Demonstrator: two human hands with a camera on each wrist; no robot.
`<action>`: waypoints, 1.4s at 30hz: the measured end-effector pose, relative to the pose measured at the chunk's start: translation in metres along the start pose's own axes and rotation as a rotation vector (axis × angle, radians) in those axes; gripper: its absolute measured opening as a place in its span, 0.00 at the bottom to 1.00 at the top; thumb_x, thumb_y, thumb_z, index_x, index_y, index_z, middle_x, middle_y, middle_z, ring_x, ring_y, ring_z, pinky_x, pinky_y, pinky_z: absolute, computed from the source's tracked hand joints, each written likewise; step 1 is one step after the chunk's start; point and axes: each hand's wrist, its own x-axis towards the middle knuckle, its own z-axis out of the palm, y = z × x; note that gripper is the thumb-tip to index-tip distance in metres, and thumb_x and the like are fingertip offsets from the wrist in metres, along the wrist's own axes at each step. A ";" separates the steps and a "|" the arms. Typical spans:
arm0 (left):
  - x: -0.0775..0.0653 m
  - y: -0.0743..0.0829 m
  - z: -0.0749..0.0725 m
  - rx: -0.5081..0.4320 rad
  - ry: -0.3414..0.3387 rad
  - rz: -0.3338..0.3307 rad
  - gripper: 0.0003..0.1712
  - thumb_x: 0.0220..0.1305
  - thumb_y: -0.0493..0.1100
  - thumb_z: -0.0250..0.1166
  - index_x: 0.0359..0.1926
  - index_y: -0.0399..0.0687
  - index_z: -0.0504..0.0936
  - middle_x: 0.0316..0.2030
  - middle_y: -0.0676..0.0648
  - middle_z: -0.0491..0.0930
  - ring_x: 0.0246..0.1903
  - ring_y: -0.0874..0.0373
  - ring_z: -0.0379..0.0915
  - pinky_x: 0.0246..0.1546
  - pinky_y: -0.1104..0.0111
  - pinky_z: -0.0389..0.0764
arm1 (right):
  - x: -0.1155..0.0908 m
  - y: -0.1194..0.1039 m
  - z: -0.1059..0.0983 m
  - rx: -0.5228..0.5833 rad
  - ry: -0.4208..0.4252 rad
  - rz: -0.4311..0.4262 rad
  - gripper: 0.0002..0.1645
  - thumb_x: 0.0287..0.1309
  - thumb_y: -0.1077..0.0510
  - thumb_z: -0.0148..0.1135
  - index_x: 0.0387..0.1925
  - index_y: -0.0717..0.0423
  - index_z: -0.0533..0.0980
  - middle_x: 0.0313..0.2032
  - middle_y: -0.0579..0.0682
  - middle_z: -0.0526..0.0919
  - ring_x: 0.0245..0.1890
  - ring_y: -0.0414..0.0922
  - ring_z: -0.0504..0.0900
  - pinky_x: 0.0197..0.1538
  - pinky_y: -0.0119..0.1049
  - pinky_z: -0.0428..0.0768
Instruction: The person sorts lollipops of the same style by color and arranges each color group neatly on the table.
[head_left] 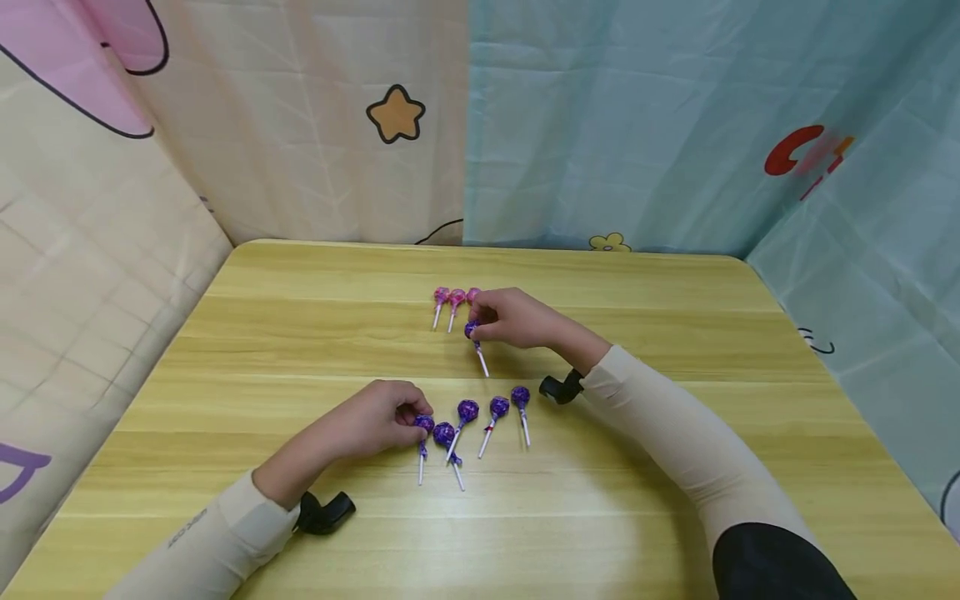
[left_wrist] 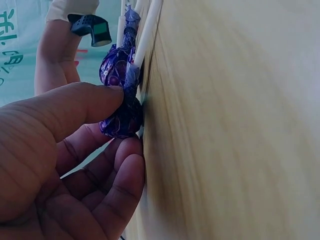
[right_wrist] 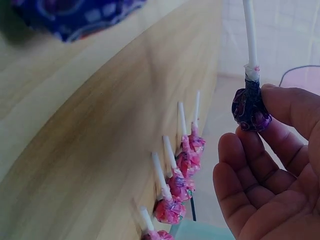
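Observation:
In the head view my left hand (head_left: pixel 378 421) pinches the purple-wrapped head of a lollipop (head_left: pixel 423 423) at the left end of a loose group. Its white stick points toward me. Close up, the thumb (left_wrist: pixel 102 102) presses on the wrapper with the fingertips at the far side of the head. Farther back, my right hand (head_left: pixel 517 317) holds another purple lollipop (right_wrist: pixel 251 110) by its head between thumb and fingers, clear of the tabletop. Beyond it is a row of pink lollipops (head_left: pixel 457 297), part of which my right hand hides in the head view.
More purple lollipops (head_left: pixel 498 407) lie between the hands, two with crossing sticks (head_left: pixel 453 446). They rest on a wood-grain table (head_left: pixel 300 333). Printed curtains (head_left: pixel 600 125) hang behind its far edge. A black wrist camera (head_left: pixel 326 512) sticks out below each cuff.

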 end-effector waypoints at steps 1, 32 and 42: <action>0.000 0.000 0.000 0.000 -0.002 0.000 0.07 0.58 0.35 0.72 0.38 0.45 0.84 0.30 0.55 0.79 0.31 0.62 0.74 0.33 0.69 0.79 | 0.002 0.000 0.000 0.006 0.000 0.004 0.06 0.64 0.56 0.66 0.37 0.53 0.77 0.31 0.47 0.79 0.32 0.44 0.73 0.37 0.36 0.72; 0.001 -0.003 0.001 0.020 -0.015 -0.005 0.06 0.58 0.35 0.72 0.37 0.47 0.84 0.29 0.56 0.78 0.30 0.62 0.73 0.32 0.68 0.78 | 0.054 -0.004 0.015 0.084 -0.035 0.013 0.07 0.64 0.54 0.66 0.37 0.52 0.77 0.34 0.46 0.81 0.32 0.43 0.74 0.35 0.33 0.71; 0.001 -0.002 0.000 0.025 -0.017 -0.007 0.06 0.58 0.35 0.72 0.37 0.47 0.84 0.30 0.56 0.78 0.30 0.62 0.73 0.33 0.69 0.78 | 0.061 -0.006 0.028 -0.018 -0.025 0.023 0.08 0.63 0.55 0.68 0.34 0.52 0.77 0.32 0.46 0.81 0.32 0.42 0.74 0.36 0.32 0.72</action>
